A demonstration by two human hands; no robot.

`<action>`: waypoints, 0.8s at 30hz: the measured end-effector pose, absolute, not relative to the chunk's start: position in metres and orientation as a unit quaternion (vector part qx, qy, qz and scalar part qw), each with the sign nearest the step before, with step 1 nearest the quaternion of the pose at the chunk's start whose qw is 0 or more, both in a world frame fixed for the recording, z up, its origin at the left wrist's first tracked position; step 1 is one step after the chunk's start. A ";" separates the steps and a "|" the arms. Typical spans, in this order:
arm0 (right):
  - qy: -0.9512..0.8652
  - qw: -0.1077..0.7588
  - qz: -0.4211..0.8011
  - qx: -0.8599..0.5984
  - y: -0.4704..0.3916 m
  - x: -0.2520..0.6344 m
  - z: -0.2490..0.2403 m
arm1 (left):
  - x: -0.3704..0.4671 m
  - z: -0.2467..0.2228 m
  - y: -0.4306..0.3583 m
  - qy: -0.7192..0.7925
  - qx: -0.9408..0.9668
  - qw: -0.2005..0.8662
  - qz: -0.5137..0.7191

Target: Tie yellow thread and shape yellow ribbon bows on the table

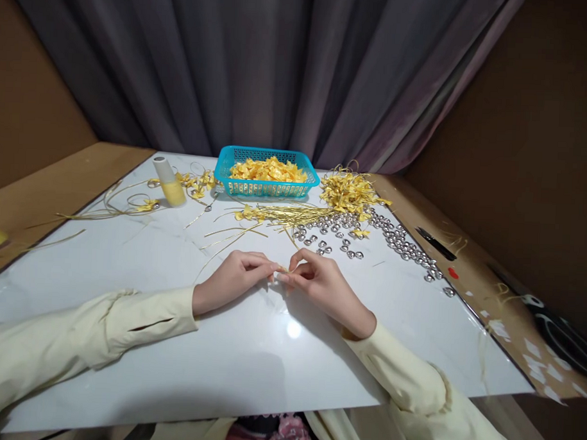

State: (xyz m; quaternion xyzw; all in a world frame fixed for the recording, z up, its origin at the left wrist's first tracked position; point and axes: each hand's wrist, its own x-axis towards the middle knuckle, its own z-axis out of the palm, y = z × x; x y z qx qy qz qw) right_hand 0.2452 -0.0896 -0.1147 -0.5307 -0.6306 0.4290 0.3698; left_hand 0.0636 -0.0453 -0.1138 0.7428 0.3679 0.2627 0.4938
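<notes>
My left hand [241,274] and my right hand [317,282] meet over the middle of the white table. Thumb and fingers of both are pinched together on a thin gold cord [283,269], of which only a short bit shows between the fingertips. Whether anything else is caught in the pinch is hidden. Just beyond the hands lies a bundle of straight gold cords [294,213], with yellow ribbon flowers at its left end. Silver rings or beads [345,244] are scattered behind my right hand.
A blue basket [265,190] of yellow ribbon flowers stands at the back. Right of it is a heap of corded yellow flowers [350,190]. A yellow bottle [172,184] stands at left. A black cutter [437,244] and black-handled scissors [559,329] lie at right.
</notes>
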 end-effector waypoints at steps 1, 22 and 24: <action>-0.641 0.368 0.418 -0.527 -0.090 0.246 -0.115 | 0.064 -0.114 -0.045 0.366 0.746 0.490 0.264; -0.669 0.289 0.468 -0.501 -0.093 0.248 -0.105 | 0.059 -0.133 -0.047 0.255 0.848 0.279 0.371; -0.674 0.291 0.470 -0.490 -0.093 0.249 -0.103 | 0.059 -0.132 -0.047 0.261 0.843 0.288 0.371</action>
